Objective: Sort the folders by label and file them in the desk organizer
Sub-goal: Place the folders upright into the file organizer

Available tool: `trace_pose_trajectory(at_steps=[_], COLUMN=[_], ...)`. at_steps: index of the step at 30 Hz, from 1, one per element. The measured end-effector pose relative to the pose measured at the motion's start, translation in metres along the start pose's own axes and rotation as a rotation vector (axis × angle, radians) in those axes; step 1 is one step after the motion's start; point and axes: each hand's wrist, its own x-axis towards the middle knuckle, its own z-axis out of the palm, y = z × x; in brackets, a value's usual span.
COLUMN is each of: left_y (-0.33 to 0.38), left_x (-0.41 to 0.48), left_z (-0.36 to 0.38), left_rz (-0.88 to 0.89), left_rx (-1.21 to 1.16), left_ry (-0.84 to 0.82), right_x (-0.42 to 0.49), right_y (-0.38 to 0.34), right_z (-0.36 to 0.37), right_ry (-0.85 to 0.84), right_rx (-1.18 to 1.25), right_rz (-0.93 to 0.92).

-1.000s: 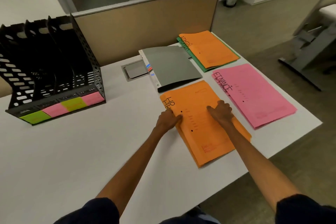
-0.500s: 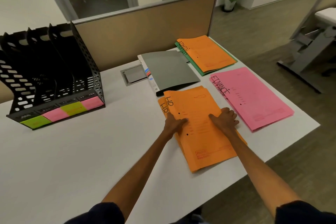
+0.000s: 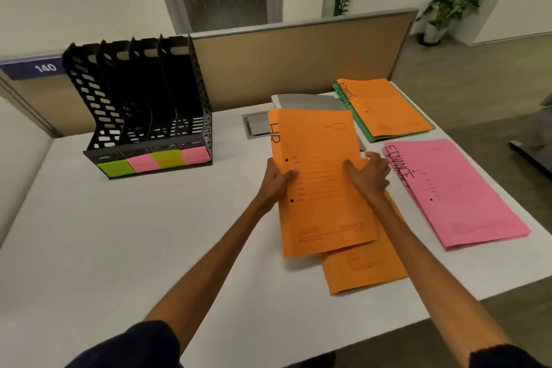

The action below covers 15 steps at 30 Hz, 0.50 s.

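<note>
Over the table [image 3: 119, 233], left hand [image 3: 276, 181] and right hand [image 3: 370, 178] grip the HR folder [image 3: 319, 140].

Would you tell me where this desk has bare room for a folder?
Free: white desk in front of the black organizer and between it and the left hand. Crowded: the right side, with the HR folder, ADMIN folders, FINANCE folders.

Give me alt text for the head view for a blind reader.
The left hand and right hand hold an orange HR folder raised over a second orange folder on a white desk. Pink FINANCE folders lie right, an ADMIN folder behind, a black organizer left.
</note>
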Motion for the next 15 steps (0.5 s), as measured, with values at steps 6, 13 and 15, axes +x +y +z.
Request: trace_pose_trajectory(at_steps=[6,13,15], left_y=[0.033,0.057,0.061], left_x=[-0.016,-0.055,-0.068], left_z=[-0.047,-0.081,-0.094], left_rz=[0.18,0.316,0.338], left_rx=[0.086,0.225,0.24], left_ry=[0.233,0.536,0.6], right_x=[-0.019,-0.079,-0.1], right_y=[-0.131,-0.275,-0.302], right_z=[0.018,0.034,0.039], right_ry=[-0.168,-0.271,-0.284], right_rx=[0.093,0.047,0.006], right_rz=[-0.523,-1.076,-1.164])
